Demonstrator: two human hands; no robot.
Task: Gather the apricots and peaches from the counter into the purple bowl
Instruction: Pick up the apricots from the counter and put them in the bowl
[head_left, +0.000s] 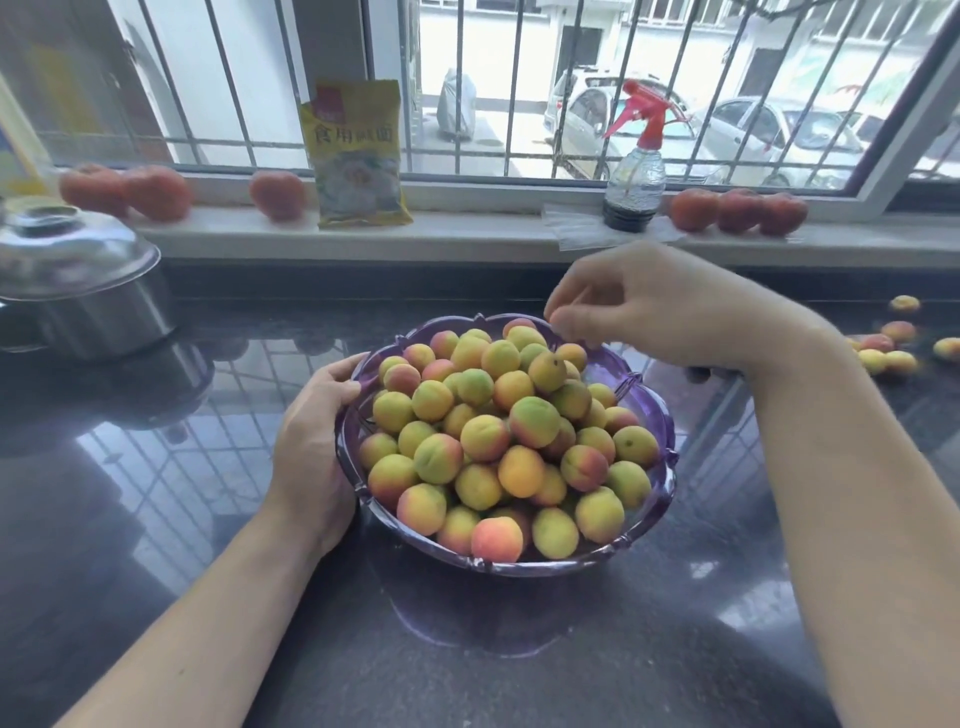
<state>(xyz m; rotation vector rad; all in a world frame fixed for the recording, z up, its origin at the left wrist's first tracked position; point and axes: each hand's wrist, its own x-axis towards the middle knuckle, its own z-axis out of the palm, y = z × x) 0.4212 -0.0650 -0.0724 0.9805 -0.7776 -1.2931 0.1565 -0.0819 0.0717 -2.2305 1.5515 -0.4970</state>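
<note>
Head view
Purple bowl (655, 506): translucent, with a scalloped rim, standing on the dark glossy tabletop (156, 467) in the middle of the view.
Fruit in bowl (506, 431): small round apricots and peaches heaped above the rim, skins yellow-green blushing to orange and pink-red; one near the top shows a dark stem spot.
Loose fruit (883, 353): a few of the same small fruits lie on the tabletop at far right, well apart from the bowl; blurred.
Left hand (311, 447): against the bowl's left outer wall, fingers (340, 382) curled over the rim, holding the bowl.
Right hand (644, 306): above the bowl's far rim, fingers bent and loose with the tips drawn near the thumb; nothing is seen between them.
Windowsill (467, 234): carries red tomatoes (156, 192) at left, middle and right, a yellow packet (358, 150) standing upright, and a spray bottle (635, 176) with a red trigger head.
Steel pot (88, 291): lidded, at far left on the tabletop.
Window: barred, parked cars outside.
</note>
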